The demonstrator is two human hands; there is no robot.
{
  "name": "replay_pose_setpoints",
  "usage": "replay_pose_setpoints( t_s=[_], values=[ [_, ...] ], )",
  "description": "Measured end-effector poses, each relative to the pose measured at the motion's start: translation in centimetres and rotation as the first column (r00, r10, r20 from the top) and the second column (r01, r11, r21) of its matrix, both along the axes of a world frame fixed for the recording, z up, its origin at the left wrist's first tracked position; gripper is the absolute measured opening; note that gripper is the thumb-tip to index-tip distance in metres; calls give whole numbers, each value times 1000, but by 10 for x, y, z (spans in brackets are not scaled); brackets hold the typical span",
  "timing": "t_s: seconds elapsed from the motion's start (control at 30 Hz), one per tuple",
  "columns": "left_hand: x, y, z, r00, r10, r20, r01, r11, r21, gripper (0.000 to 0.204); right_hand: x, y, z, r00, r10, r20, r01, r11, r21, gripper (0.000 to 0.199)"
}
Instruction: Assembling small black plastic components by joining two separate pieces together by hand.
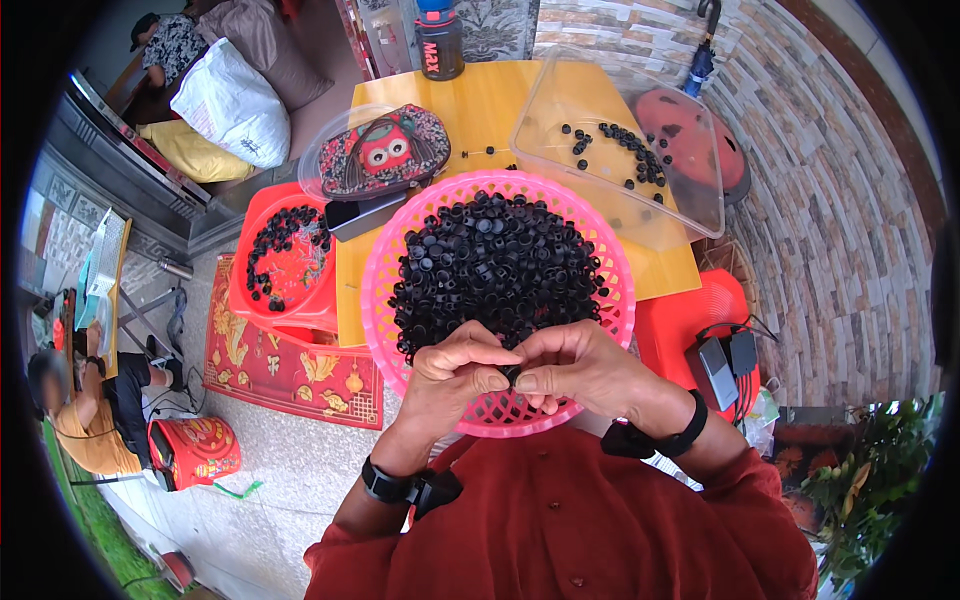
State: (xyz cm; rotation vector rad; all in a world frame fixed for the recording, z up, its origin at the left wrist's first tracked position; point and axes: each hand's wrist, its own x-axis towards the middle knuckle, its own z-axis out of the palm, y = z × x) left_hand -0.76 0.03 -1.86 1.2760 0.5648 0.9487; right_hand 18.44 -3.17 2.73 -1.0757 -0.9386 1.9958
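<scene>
Between the fingertips of both hands, above the near rim of a pink plastic basket (622, 285), is a small black round part (511, 374) that looks like a cap. My left hand (455, 375) pinches it from the left with thumb and forefinger. From the other side my right hand (585, 368) grips it the same way, its lower fingers curled. Most of the part is hidden by the fingers. A heap of similar black cap-like parts (490, 260) fills the basket just beyond my hands.
A yellow table (480, 100) holds a clear plastic tub (600, 100) with scattered black parts, a patterned pouch (385, 155) and a bottle (440, 45). A red basin (290, 255) with black parts stands left; a red stool (680, 320) carries black devices right. Another person (95, 430) sits far left.
</scene>
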Motion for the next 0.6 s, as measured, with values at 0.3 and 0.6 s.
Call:
replay_pose_setpoints(
  t_s=[0.3, 0.6],
  values=[
    [-4, 1, 5, 997, -30, -76, 39, 992, 123, 28, -2, -3, -1, 999, -33, 40, 31, 998, 49, 15],
    [1, -5, 3, 989, 101, -109, -70, 964, 255, 28, -10, -11, -11, 998, -53, 22, 47, 974, 220, 15]
  ],
)
